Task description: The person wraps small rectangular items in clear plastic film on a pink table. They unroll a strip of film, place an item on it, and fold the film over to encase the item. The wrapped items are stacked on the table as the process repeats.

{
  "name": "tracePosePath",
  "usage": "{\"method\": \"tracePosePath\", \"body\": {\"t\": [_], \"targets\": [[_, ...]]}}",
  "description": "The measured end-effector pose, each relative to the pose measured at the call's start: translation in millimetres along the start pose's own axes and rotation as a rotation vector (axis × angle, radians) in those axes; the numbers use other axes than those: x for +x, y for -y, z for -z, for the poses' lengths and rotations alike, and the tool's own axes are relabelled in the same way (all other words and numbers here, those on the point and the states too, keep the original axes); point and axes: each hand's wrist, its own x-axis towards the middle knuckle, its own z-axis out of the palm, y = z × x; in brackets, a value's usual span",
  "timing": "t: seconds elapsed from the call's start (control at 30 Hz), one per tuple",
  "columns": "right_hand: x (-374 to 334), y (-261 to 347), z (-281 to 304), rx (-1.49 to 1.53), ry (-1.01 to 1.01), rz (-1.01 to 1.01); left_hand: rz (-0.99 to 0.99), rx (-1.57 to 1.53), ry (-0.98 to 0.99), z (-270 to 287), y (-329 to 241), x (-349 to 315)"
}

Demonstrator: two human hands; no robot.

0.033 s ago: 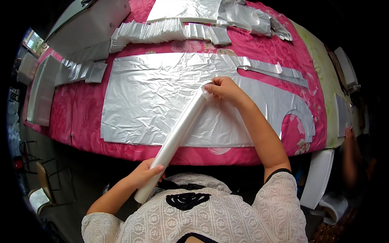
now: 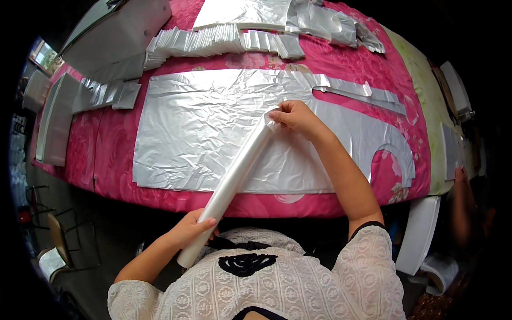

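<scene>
A long, narrow folded strip of white plastic film (image 2: 233, 178) runs slantwise from near my body up over the table. My left hand (image 2: 191, 230) is closed around its near end, thumb on top. At the far end, my right hand (image 2: 295, 117) pinches the strip's tip between thumb and fingers. Beneath it lie flat, wrinkled silvery-white plastic aprons (image 2: 192, 128), with curved cut-outs and a narrow strap part on the right side. How many sheets lie there I cannot tell.
Small folded plastic packets (image 2: 197, 42) stand in a long row behind the aprons. More plastic sheets (image 2: 245, 13) lie farther back. White boxes (image 2: 56, 120) stand at the left on the pink patterned cloth (image 2: 114, 154). Another person's hand (image 2: 460, 175) shows at far right.
</scene>
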Motion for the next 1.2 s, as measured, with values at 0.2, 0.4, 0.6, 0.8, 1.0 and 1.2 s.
{"method": "tracePosePath", "body": {"t": [0.2,0.4,0.6,0.8,1.0,1.2], "targets": [[4,-9,43,-0.060,-0.194,0.085,0.034,0.020,0.062,8,1,-9],[-6,-52,169,-0.230,-0.691,0.062,0.167,0.088,0.234,33,-5,-32],[-11,-46,172,-0.181,-0.584,0.165,0.043,0.533,0.273,49,-42,-36],[24,-19,91,-0.124,-0.335,0.189,-0.533,1.306,-0.088,8,-122,15],[51,-3,50,-0.194,-0.192,0.200,-1.308,1.525,-0.309,-13,-124,68],[60,-2,50,-0.208,-0.149,0.147,-1.060,1.618,-0.029,-30,-86,86]]}}
